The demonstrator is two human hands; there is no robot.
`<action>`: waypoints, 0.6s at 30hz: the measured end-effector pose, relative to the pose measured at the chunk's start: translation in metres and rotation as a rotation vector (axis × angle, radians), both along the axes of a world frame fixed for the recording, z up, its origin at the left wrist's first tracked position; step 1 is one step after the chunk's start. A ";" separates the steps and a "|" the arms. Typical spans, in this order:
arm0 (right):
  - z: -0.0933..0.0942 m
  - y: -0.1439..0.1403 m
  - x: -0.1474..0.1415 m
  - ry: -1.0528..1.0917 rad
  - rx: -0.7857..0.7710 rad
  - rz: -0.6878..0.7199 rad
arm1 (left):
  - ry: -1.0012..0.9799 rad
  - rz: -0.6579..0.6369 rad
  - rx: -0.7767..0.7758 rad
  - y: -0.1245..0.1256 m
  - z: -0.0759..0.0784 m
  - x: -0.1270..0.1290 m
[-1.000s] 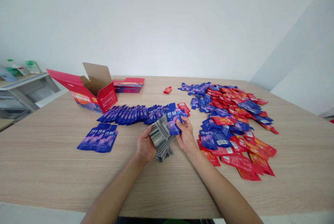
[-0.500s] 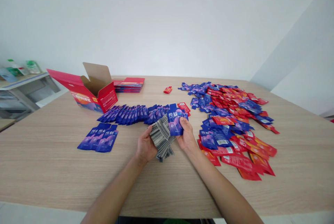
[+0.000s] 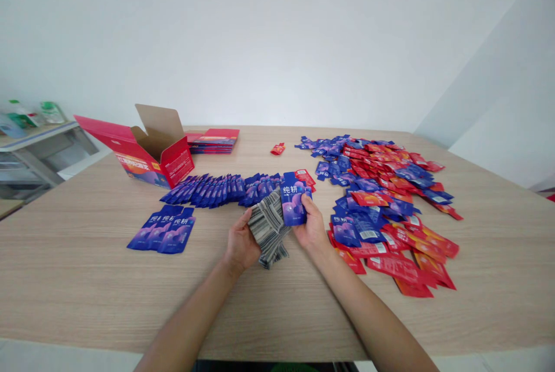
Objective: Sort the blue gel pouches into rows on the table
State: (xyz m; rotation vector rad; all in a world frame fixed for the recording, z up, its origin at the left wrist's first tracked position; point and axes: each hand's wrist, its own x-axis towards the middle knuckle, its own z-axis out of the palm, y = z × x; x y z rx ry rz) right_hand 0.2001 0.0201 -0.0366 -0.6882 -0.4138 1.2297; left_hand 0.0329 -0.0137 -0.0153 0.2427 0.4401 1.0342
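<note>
The left hand point(image 3: 241, 243) is gripping a fanned stack of sachets point(image 3: 267, 228), only silver-grey edges showing, over the table's point(image 3: 87, 285) near middle. The right hand point(image 3: 311, 227) is pinching the front blue sachet point(image 3: 293, 206), reading "纯耕"; smaller print is illegible. The red carton's point(image 3: 151, 158) lettering is blurring.

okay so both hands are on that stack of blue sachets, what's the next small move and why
Probably square up the fanned stack: the left hand grips its splayed edges while the right hand holds the front blue sachet slightly raised. Tapping it level on the table would likely tidy it.
</note>
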 end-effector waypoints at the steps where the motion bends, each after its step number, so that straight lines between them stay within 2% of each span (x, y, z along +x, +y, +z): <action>1: 0.002 -0.001 0.000 0.020 -0.003 -0.001 | -0.004 0.006 -0.005 0.000 0.000 0.000; 8: 0.013 -0.004 -0.001 0.072 0.073 0.113 | -0.046 -0.029 0.035 0.000 0.003 0.000; 18: 0.015 -0.006 -0.001 0.099 0.056 0.105 | -0.026 0.001 0.009 0.000 0.003 0.001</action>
